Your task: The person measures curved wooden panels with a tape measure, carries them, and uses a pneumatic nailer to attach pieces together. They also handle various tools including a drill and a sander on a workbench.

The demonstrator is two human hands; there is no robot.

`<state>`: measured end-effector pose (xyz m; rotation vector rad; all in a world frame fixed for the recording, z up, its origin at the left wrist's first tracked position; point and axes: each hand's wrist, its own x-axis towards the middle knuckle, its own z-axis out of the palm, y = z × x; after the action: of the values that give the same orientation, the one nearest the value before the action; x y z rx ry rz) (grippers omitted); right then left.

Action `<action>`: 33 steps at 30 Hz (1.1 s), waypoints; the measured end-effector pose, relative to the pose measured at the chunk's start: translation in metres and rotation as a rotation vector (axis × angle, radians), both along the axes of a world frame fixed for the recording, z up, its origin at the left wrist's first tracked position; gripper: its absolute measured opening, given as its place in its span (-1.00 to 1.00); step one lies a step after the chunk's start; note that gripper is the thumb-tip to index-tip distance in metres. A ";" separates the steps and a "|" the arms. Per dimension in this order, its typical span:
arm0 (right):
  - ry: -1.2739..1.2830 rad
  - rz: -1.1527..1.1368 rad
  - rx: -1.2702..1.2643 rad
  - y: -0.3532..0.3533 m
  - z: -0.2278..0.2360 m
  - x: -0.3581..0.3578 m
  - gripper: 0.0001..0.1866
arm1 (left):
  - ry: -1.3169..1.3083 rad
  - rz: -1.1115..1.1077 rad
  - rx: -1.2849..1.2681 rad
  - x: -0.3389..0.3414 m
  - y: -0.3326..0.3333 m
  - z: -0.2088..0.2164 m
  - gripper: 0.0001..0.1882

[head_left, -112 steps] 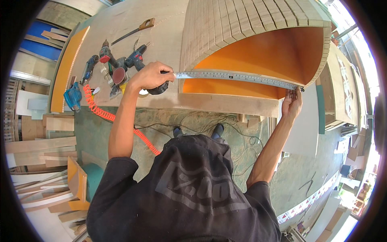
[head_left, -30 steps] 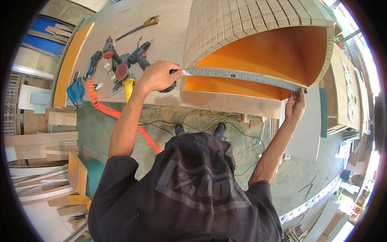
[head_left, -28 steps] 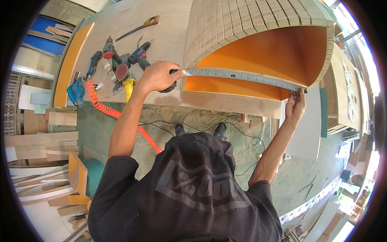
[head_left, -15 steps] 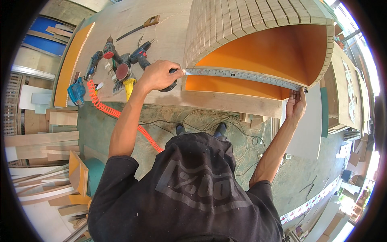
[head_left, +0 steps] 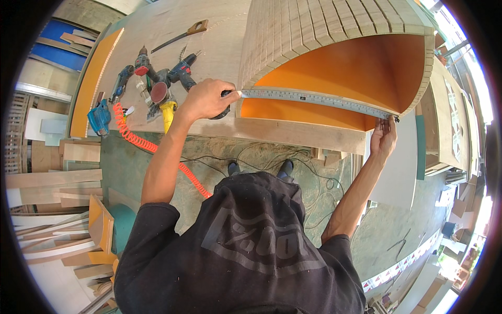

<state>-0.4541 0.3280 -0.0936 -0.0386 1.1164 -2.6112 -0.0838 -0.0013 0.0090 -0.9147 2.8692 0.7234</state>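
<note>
A tape measure's grey blade [head_left: 324, 101] is stretched across the open front of a curved wooden cabinet [head_left: 298, 32] with slotted outer skin and orange inner faces. My left hand [head_left: 208, 98] is closed round the dark tape measure case [head_left: 224, 111], its thumb at the blade near the cabinet's left edge. At the other end, my right hand [head_left: 384, 136] pinches the blade's tip against the cabinet's right corner. Between the hands the blade runs just above the lower front board [head_left: 314, 134].
On the workbench [head_left: 172, 21] lie a handsaw [head_left: 180, 35], a drill [head_left: 142, 60], a sander [head_left: 159, 93] and other power tools. An orange coiled air hose [head_left: 137, 141] hangs off the bench. Cables [head_left: 314, 196] lie over the floor. Stacked boards [head_left: 57, 188] stand at left.
Almost nothing differs. Both hands keep their places on the tape measure, and the cabinet has not moved.
</note>
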 end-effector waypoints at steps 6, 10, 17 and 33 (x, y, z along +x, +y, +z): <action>0.004 0.013 -0.005 0.003 -0.005 -0.004 -0.78 | -0.018 -0.021 -0.017 0.000 0.000 0.000 -0.61; 0.002 0.016 -0.002 0.001 -0.001 -0.002 -0.77 | 0.005 -0.025 -0.012 0.001 0.000 0.003 -0.60; 0.017 0.017 0.034 0.007 -0.003 -0.003 -0.77 | -0.049 -0.042 0.023 0.000 -0.002 -0.006 -0.64; -0.312 0.082 0.331 0.068 -0.155 0.091 -0.63 | -0.368 -0.190 0.677 0.070 0.098 -0.181 -0.67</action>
<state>-0.3627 0.3961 -0.2483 0.3717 1.3746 -2.2296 -0.0140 0.0971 -0.1720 -0.5858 2.1194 1.2324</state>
